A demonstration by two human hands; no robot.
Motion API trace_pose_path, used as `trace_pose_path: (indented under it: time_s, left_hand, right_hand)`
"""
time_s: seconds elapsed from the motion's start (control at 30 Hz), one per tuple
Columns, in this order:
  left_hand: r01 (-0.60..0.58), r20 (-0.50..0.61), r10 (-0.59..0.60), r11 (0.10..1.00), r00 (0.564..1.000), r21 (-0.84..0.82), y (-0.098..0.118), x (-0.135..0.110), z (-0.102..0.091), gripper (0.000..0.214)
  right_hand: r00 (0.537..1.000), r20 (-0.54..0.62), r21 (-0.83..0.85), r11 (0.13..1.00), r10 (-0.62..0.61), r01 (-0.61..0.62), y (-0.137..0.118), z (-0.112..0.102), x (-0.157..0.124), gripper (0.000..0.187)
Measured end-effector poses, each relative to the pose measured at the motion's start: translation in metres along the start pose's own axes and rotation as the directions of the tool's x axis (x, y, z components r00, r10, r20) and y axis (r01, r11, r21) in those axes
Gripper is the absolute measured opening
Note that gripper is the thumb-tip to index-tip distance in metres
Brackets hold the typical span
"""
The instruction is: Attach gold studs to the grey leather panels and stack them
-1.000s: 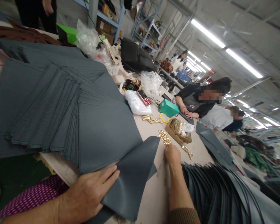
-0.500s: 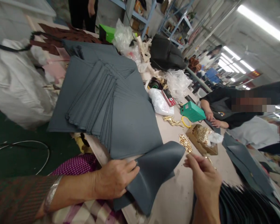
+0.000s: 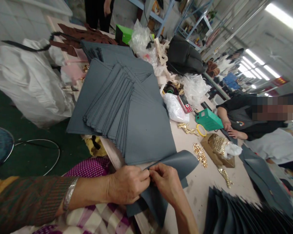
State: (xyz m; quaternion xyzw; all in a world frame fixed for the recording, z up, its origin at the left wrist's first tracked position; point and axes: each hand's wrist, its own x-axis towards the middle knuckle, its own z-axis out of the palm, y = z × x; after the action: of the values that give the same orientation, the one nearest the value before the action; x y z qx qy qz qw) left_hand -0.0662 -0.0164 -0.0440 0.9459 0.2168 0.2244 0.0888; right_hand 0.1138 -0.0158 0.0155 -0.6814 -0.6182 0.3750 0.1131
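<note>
Head view | left hand (image 3: pixel 129 184) pinching floppy dark-grey leather-like panel (image 3: pixel 183 162), right hand (image 3: pixel 168 183) narrowed against it — contents hidden | panel seemingly mid-work — small shiny gold pieces (image 3: pixel 200 155) left, hands' 2 o'clock

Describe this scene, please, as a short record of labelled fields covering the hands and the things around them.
Left hand: gripping the bent grey panel
Right hand: fingertips meeting the left hand's; anything held is hidden
Loose gold pieces: piled on the table
Open cardboard box: contains gold items and whitish plastic
Fanned grey stack: beyond the left hand
Dark pieces: lower right
Across the table: a co-worker near a teal box
</note>
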Motion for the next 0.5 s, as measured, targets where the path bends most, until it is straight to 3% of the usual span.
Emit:
trace_pose_path:
  time_s: [0.23,0.5]
  left_hand:
    - [0.001,-0.028,-0.001,1.0,1.0,-0.022,0.0,0.0,0.0,0.024]
    - [0.007,-0.051,-0.009,0.999,0.999,-0.049,-0.001,0.0,-0.002,0.02]
  right_hand:
    - [0.987,0.069,0.083,0.985,0.147,-0.153,0.005,0.003,0.012,0.014]
    - [0.909,0.23,0.118,0.917,0.348,-0.381,-0.007,-0.007,0.029,0.012]
